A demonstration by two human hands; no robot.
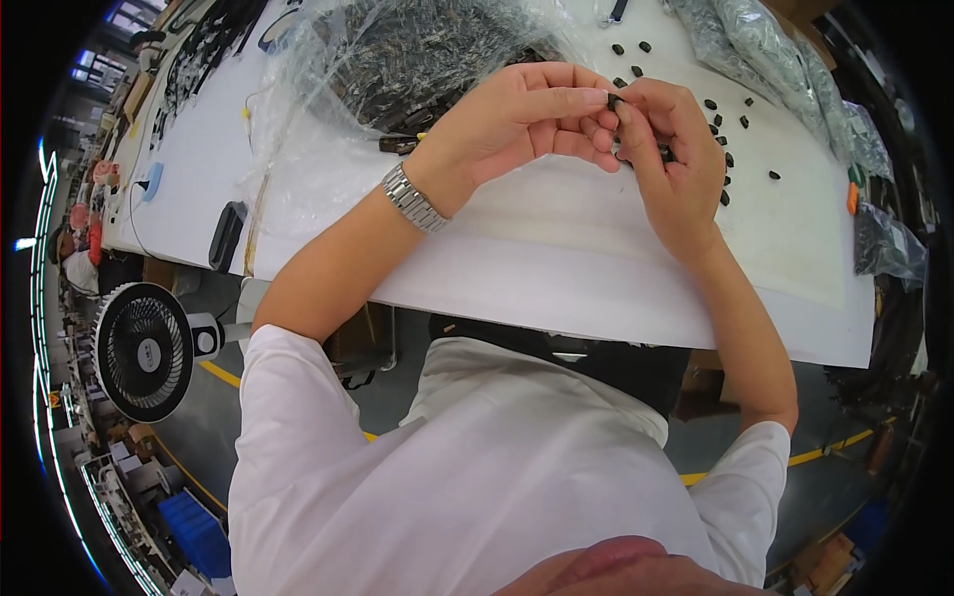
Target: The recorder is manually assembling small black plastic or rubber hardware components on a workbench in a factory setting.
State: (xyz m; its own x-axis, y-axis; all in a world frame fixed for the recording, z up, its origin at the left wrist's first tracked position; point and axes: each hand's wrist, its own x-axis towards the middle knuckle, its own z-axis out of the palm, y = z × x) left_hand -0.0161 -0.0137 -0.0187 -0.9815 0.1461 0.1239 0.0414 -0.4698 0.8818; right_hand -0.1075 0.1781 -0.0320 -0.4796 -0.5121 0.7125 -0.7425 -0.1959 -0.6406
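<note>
Bulging clear bag (397,60) of black parts

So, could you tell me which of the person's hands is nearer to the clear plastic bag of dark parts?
Left. The left hand is right beside the clear plastic bag, just off its lower edge. The right hand is farther off, on the far side of the left hand from the bag.

Small black part (615,100) pinched between left hand (517,124) and right hand (676,164) fingertips: mostly covered, shape unreadable. Clear bag (417,50) beyond grip cut off at top edge, contents blurred.
</note>
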